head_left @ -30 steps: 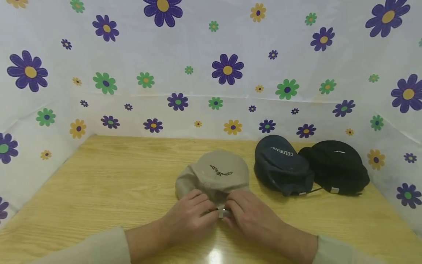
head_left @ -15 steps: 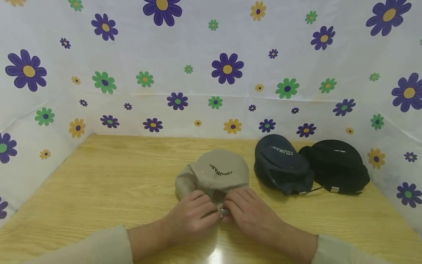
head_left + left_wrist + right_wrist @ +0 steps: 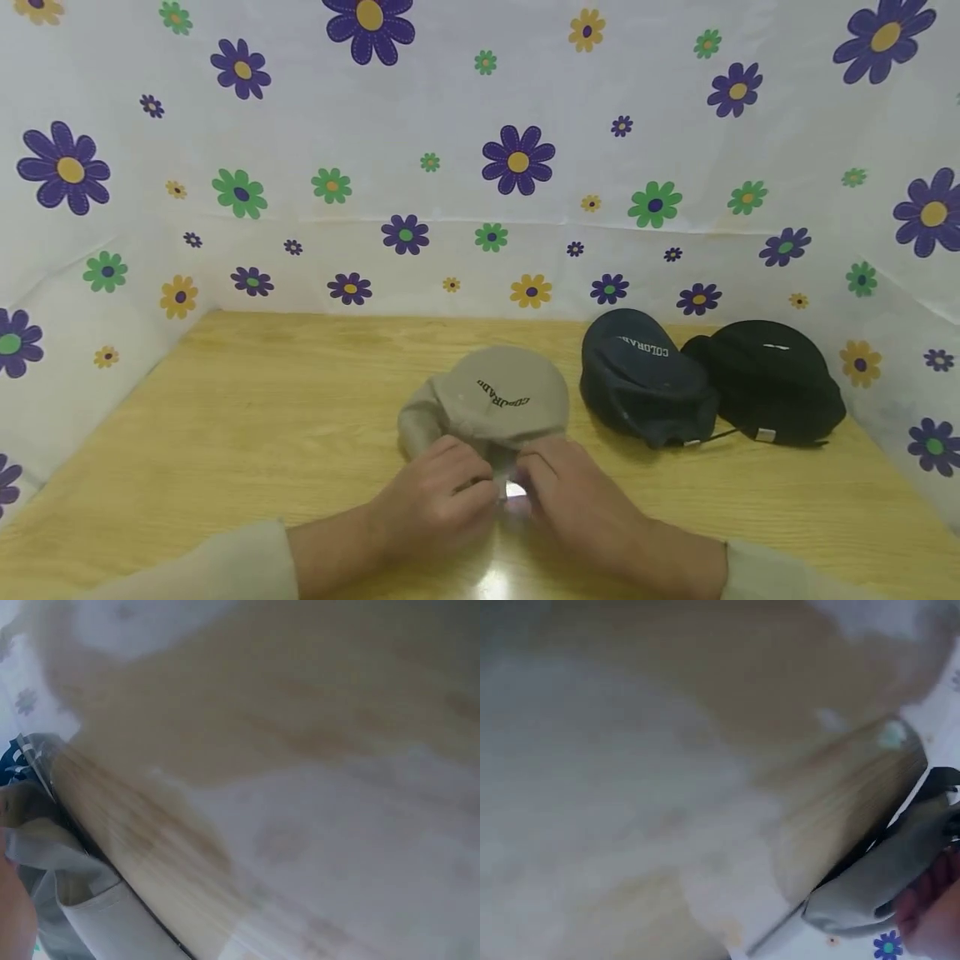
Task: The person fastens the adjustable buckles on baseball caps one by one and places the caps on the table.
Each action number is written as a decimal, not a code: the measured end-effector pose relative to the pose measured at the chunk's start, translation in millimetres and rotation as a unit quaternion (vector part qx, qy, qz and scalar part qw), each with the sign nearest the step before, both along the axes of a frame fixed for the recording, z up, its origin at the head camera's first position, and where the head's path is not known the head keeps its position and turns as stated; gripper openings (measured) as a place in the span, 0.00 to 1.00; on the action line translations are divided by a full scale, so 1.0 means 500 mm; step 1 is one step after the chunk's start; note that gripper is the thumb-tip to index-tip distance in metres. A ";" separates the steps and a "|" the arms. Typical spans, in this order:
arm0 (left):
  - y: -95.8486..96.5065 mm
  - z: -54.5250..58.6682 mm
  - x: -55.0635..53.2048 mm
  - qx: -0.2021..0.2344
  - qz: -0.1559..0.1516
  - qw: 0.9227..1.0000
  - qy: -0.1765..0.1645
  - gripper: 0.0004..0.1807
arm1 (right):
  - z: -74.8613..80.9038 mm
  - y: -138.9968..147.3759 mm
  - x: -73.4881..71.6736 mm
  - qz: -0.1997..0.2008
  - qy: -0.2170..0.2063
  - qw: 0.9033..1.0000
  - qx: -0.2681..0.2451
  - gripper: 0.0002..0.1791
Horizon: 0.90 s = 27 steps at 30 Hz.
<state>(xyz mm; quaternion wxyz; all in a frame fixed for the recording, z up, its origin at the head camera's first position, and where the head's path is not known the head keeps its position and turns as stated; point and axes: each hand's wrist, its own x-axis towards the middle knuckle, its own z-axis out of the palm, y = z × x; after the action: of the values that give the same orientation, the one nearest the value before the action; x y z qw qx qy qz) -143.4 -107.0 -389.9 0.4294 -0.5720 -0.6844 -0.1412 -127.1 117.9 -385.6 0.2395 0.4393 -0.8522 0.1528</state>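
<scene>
A beige cap (image 3: 510, 392) with dark "COLORADO" lettering lies on the table, its strap end toward me and its crown partly collapsed on the left. My left hand (image 3: 435, 496) pinches the near strap end with thumb and fingers. Just to the right, my right hand (image 3: 581, 500) has its curled fingers at the other side of the same strap. A bright shine shows in the small gap between the fingertips. In the left wrist view, part of the beige cap (image 3: 112, 919) appears at lower left; the right wrist view catches cap fabric (image 3: 877, 877) beside the fingers.
A navy cap (image 3: 637, 387) with white lettering stands at the back right. Touching it is a black cap (image 3: 772, 379) with a metal strap clasp (image 3: 765, 435). The wooden table (image 3: 262, 400) ends at a white flowered cloth (image 3: 420, 100) around its back and sides.
The fingertips came close together half a second ago and are now slightly farther apart. The metal buckle seen between them earlier gives way to a bright shine. The caps stay in place.
</scene>
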 end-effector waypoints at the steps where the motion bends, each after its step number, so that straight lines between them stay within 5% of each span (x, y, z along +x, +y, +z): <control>1: -0.001 -0.002 0.002 0.000 0.011 1.000 -0.015 0.06 | 0.002 -0.001 0.004 -0.016 -0.034 0.999 -0.005 0.13; 6: -0.002 -0.009 0.005 -0.021 0.040 0.997 -0.061 0.03 | 0.005 -0.007 0.016 -0.058 -0.137 0.989 -0.025 0.13; 27: -0.001 -0.008 0.009 -0.024 -0.008 0.998 -0.065 0.02 | -0.009 -0.010 0.006 -0.026 -0.081 0.996 -0.019 0.20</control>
<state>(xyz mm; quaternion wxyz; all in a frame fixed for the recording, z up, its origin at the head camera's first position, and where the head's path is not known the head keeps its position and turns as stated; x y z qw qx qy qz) -138.7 -107.5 -394.1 0.3689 -0.5772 -0.7094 -0.1658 -124.2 112.8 -389.8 0.1817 0.3981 -0.8771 0.1980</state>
